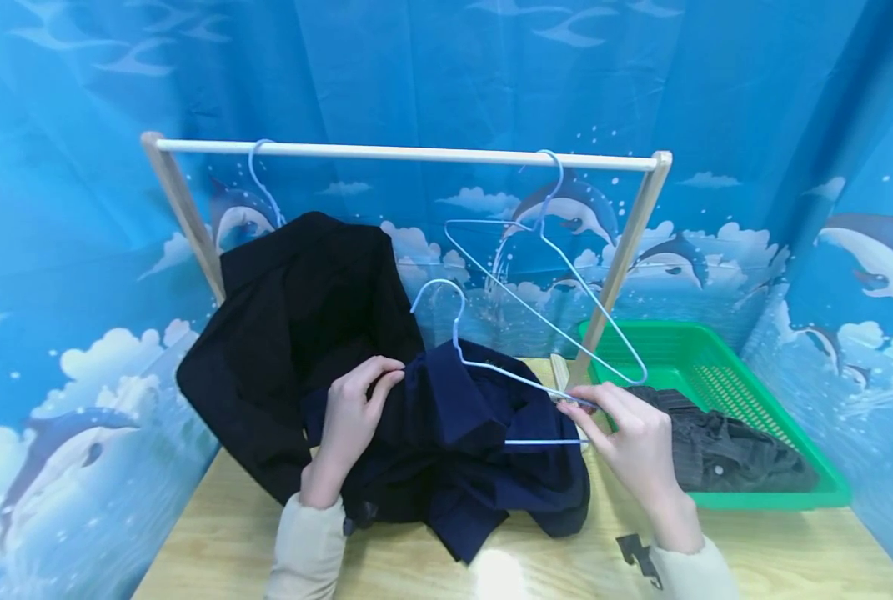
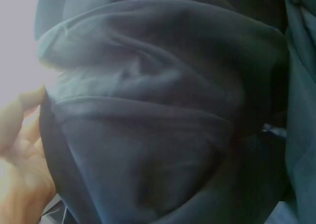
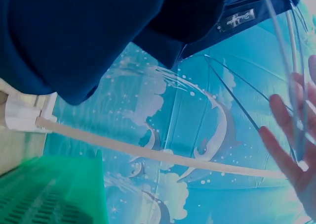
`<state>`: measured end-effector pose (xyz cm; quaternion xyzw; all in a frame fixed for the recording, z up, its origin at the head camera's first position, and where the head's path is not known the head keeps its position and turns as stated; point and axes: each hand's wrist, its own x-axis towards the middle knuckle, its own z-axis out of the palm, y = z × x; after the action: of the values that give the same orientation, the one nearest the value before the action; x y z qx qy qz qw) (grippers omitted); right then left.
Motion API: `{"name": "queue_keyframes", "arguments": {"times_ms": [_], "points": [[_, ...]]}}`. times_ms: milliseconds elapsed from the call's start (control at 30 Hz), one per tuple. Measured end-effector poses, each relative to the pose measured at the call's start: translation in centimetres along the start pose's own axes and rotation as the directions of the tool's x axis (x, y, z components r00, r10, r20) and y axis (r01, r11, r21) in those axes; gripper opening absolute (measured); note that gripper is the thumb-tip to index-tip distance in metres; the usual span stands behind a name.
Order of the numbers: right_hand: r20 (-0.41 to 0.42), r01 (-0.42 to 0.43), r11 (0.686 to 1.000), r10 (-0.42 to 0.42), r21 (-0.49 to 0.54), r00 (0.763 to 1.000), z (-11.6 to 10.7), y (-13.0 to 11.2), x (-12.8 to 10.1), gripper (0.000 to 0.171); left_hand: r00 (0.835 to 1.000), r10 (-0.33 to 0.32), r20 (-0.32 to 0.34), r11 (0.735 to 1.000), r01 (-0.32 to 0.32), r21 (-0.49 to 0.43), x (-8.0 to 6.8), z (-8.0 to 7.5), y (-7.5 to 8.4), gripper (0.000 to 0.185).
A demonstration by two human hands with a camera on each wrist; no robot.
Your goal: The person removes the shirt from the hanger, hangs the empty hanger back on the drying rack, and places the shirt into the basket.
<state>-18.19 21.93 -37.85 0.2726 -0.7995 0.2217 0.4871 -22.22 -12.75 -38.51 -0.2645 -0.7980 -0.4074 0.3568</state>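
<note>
A navy collared shirt is bunched up above the table, with a light blue wire hanger partly inside it. The hanger's left side disappears under the cloth; its hook and right end stay uncovered. My left hand pinches the shirt left of the collar, and the left wrist view shows that hand at the edge of the dark fabric. With thumb and fingers my right hand grips the hanger's right end. A label shows inside the shirt in the right wrist view.
Behind stands a clothes rack with a white bar and wooden legs. A black garment hangs at its left, a bare hanger at its right. On the table, a green basket holds dark grey clothing.
</note>
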Motion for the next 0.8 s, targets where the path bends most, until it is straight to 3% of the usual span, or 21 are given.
{"name": "queue_keyframes", "arguments": {"times_ms": [200, 367, 800], "points": [[-0.133, 0.155, 0.984, -0.166, -0.087, 0.977, 0.5, -0.6, 0.4, 0.039, 0.999, -0.03, 0.045, 0.999, 0.031, -0.018, 0.0, 0.0, 0.1, 0.006], [-0.2, 0.206, 0.971, -0.227, -0.118, 0.953, 0.7, -1.2, 0.7, 0.038, 0.999, -0.027, 0.046, 0.999, 0.029, -0.024, 0.0, 0.0, 0.0, 0.006], [-0.138, 0.21, 0.965, -0.233, -0.159, 0.963, 1.0, -1.4, 0.5, 0.035, 0.999, -0.003, 0.052, 1.0, 0.004, -0.012, 0.0, 0.3, 0.2, 0.007]]}}
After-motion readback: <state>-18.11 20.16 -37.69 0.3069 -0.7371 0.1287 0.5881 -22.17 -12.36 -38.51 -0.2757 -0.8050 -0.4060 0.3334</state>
